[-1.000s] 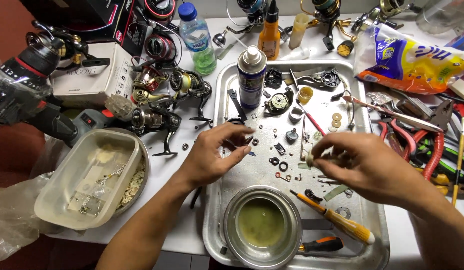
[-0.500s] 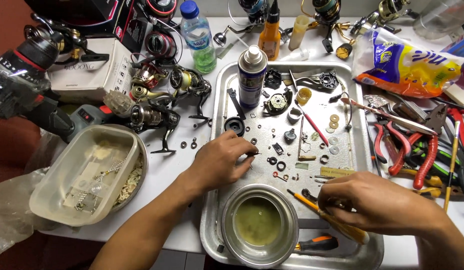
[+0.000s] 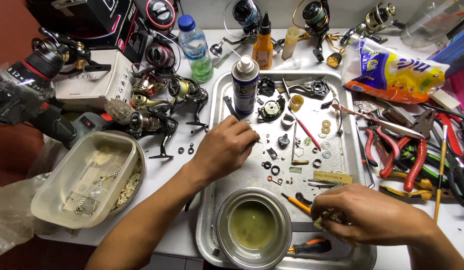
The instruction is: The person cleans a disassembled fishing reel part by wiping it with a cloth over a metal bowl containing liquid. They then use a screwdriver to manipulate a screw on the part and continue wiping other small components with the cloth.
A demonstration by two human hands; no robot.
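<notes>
R hand (image 3: 364,215): low on the tray, near edge, closed over a small pale bit at the fingertips; can't tell what it is. Came down from mid-tray in the last sec, so that piece is now being worked close to me, not up among the laid-out parts.
Yellow screwdriver (image 3: 297,201): lies just left of my R fingers, tip pointing up-left; handle end hidden under the hand.
Bowl (image 3: 253,227): round metal, greenish liquid inside, sits between my forearms, near edge of tray.
Orange-black handle (image 3: 308,246): flat beside the bowl, untouched.
L hand (image 3: 226,146): mid-tray, left side, fingers pinched narrow on a thin dark pin-like part; too small to name. It slid up toward the spray can since a moment ago, and the black round cap seen there before is now covered by it.
Small parts (image 3: 272,167): rings, washers, clips spread just right of L hand, apart from each other.
Tray (image 3: 342,150): metal, carries all the above.
Spray can (image 3: 244,86): upright, far-left of tray, just beyond L hand.
Pliers (image 3: 409,160): red-handled, on bench right of tray.
Reels (image 3: 157,100): several on bench, left and far side.
Water bottle (image 3: 194,47): upright, far.
</notes>
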